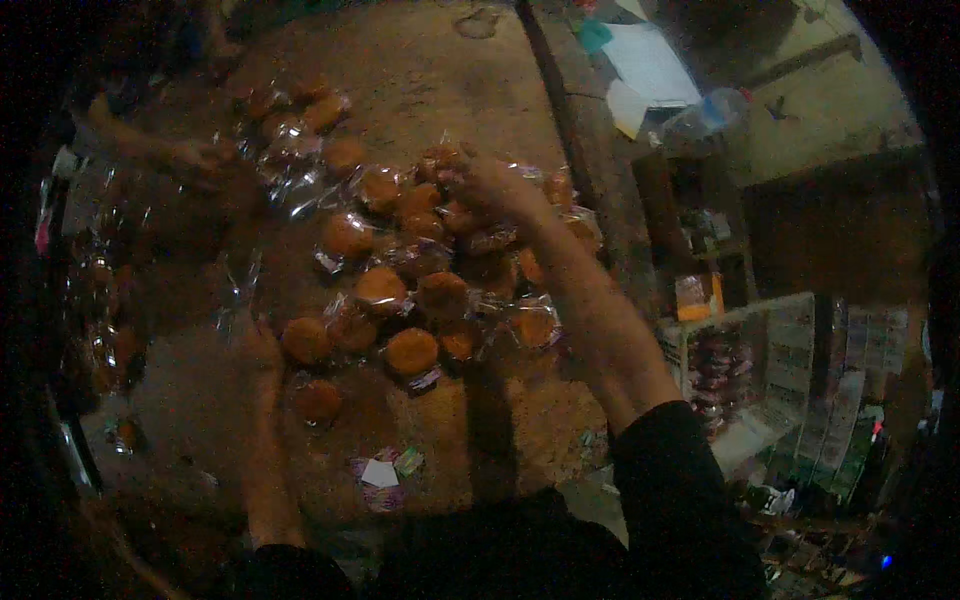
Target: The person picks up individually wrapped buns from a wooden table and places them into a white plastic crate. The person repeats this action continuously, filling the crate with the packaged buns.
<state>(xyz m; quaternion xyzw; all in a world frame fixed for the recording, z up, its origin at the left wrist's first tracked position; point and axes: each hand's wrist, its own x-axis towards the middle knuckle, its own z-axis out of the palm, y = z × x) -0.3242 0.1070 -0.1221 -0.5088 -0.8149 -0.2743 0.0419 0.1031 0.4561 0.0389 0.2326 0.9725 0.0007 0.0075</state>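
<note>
Many round brown buns in clear wrappers, such as this wrapped bun point(411, 352), lie in a loose heap on a brown tabletop point(430, 85). My left hand point(250, 345) is at the heap's left side, closed at the lower end of a clear plastic bag point(240, 285); dim light blurs its fingers. Stretched across to the far side of the heap, my right hand point(495, 188) has its bent fingers on a wrapped bun point(440, 162). The hand partly hides their tips.
Another person's hand point(195, 158) reaches in from the far left. More wrapped buns point(108, 345) are stacked along the left edge. Near me lies a small pink-and-white packet point(380, 475). At right stand a glass-sided case point(745, 380) and an orange box point(698, 297).
</note>
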